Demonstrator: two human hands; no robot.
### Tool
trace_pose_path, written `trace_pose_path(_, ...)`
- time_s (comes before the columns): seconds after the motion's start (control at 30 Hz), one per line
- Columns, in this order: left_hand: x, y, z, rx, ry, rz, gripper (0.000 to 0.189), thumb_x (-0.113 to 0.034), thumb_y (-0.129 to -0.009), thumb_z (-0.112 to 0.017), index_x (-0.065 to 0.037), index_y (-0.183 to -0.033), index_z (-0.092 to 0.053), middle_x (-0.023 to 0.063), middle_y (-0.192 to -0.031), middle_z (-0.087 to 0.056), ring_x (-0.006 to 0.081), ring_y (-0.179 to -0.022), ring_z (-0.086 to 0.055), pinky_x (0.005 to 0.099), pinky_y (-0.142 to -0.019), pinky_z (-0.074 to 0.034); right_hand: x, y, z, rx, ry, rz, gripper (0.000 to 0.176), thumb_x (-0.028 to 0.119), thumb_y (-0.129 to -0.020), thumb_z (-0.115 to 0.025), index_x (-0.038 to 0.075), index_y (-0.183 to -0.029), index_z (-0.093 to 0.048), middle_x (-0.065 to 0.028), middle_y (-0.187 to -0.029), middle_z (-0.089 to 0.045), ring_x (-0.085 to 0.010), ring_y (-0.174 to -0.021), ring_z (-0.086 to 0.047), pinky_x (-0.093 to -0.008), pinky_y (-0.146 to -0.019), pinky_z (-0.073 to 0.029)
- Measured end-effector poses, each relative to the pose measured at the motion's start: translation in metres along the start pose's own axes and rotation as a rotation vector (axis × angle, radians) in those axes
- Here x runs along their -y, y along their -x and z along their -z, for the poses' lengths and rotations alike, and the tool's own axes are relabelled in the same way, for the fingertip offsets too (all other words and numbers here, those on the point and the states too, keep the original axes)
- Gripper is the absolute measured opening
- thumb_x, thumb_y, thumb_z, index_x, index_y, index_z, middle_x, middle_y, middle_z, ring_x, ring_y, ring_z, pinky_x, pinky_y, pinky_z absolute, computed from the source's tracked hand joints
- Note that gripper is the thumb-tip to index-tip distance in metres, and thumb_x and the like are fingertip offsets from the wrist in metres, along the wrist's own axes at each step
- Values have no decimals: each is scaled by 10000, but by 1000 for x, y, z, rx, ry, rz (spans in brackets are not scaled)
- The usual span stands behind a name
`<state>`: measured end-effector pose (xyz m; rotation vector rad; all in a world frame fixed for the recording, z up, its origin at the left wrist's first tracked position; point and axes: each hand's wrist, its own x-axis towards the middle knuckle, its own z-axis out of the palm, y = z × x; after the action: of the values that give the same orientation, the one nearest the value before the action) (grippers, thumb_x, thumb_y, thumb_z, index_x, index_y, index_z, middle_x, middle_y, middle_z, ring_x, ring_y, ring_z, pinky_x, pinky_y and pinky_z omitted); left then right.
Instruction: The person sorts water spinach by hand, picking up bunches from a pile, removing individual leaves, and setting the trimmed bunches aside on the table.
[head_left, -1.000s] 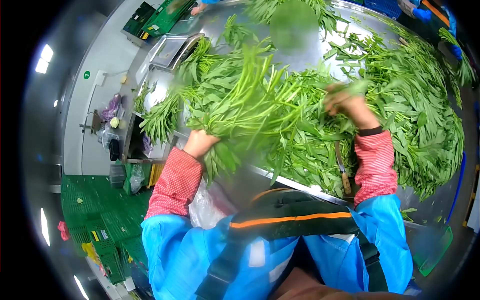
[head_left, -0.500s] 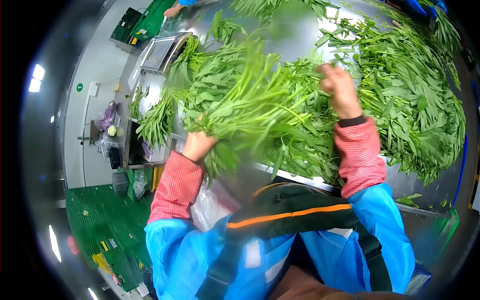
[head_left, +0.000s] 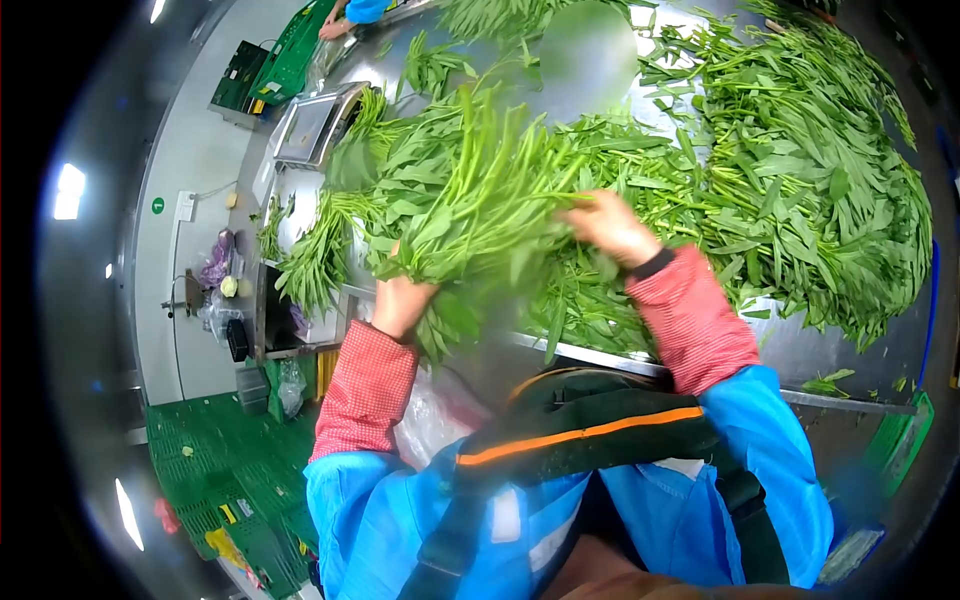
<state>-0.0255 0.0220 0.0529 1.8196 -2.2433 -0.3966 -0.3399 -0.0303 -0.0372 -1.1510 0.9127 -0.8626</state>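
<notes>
A large bunch of leafy green stems (head_left: pixel 480 190) is gripped at its lower left by my left hand (head_left: pixel 402 300), whose fingers are mostly hidden behind leaves. My right hand (head_left: pixel 612 228) is at the bunch's right side, thumb and fingers pinched on stem ends. Loose greens (head_left: pixel 590 305) lie beneath and behind the bunch on the metal table (head_left: pixel 840 373). To the right spreads a big pile of the same greens (head_left: pixel 820 180).
A scale (head_left: pixel 312 128) stands at the table's left edge. Another person's hand (head_left: pixel 336 28) shows at the top, near green crates (head_left: pixel 290 55). Green crates (head_left: pixel 210 450) fill the lower left, and a clear plastic bag (head_left: pixel 435 420) hangs below the table edge.
My right hand has moved left and down from above the loose greens to the bunch's right side, closing on stems. My left hand still holds the bunch. The view has shifted slightly.
</notes>
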Motion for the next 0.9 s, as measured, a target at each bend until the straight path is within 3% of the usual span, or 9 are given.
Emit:
trace_pose_path(0.1,56,19,1,202,-374,-183,324,-174,-752,-685,-39,-1046,-659,119,-967,-676,237,-912,-649,318,-796,-497,30,24,73,-90,-427,107,243,209,-906,-578,9,-1040,-608,49,-615,-491,-59,-468,-382,-219,-441,-338)
trace_pose_path(0.13,23,18,14,130,159,182,318,-110,-756,-659,-34,-1065,-652,95,-986,-678,200,-904,-646,312,-791,-498,18,25,98,-11,-707,282,195,174,-908,-566,37,-1038,-613,79,-557,-416,-47,-419,-323,-209,-394,-279)
trace_pose_path(0.23,38,26,16,125,533,432,307,-82,-761,-647,-17,-1061,-637,79,-1000,-662,190,-909,-620,317,-804,-488,26,29,98,-172,-532,262,310,326,-903,-603,30,-995,-620,103,-504,-298,-48,-404,-296,-212,-406,-270)
trace_pose_path(0.33,37,24,21,189,683,442,335,-123,-774,-654,-24,-1093,-627,93,-1058,-653,205,-956,-604,320,-845,-472,37,26,52,-139,-134,-149,551,392,-916,-579,21,-1301,-445,-10,-789,-565,-65,-635,-488,-200,-519,-389)
trace_pose_path(0.43,34,23,18,223,926,456,371,-46,-738,-669,1,-1099,-599,83,-1021,-636,206,-936,-589,330,-838,-473,34,12,2,-86,-40,21,577,239,-883,-646,66,-1357,-367,-55,-904,-613,-71,-609,-514,-209,-509,-407)
trace_pose_path(0.6,25,34,16,282,1070,448,420,-25,-738,-655,4,-1152,-588,79,-1081,-633,196,-963,-590,318,-852,-469,45,2,35,-290,-446,43,140,167,-868,-642,86,-951,-564,61,-628,-455,-29,-457,-352,-176,-382,-263)
trace_pose_path(0.73,25,48,18,286,996,494,484,-55,-748,-677,-6,-1216,-564,88,-1154,-612,201,-1010,-580,329,-889,-460,40,5,71,-316,-547,114,167,219,-906,-619,106,-845,-512,55,-609,-444,-48,-471,-381,-177,-417,-302)
trace_pose_path(0.83,27,49,21,319,789,350,497,-87,-757,-695,-16,-1229,-558,91,-1184,-601,209,-1049,-567,338,-918,-448,51,1,62,-186,-49,54,295,297,-879,-639,62,-1036,-555,-7,-850,-577,-72,-696,-526,-203,-561,-425)
trace_pose_path(0.9,25,42,22,363,632,149,507,-107,-761,-704,-22,-1237,-552,90,-1196,-597,213,-1073,-558,342,-936,-437,57,-12,54,-23,342,158,720,375,-784,-719,-34,-1303,-433,-211,-1270,-516,-267,-1148,-523,-376,-986,-426)
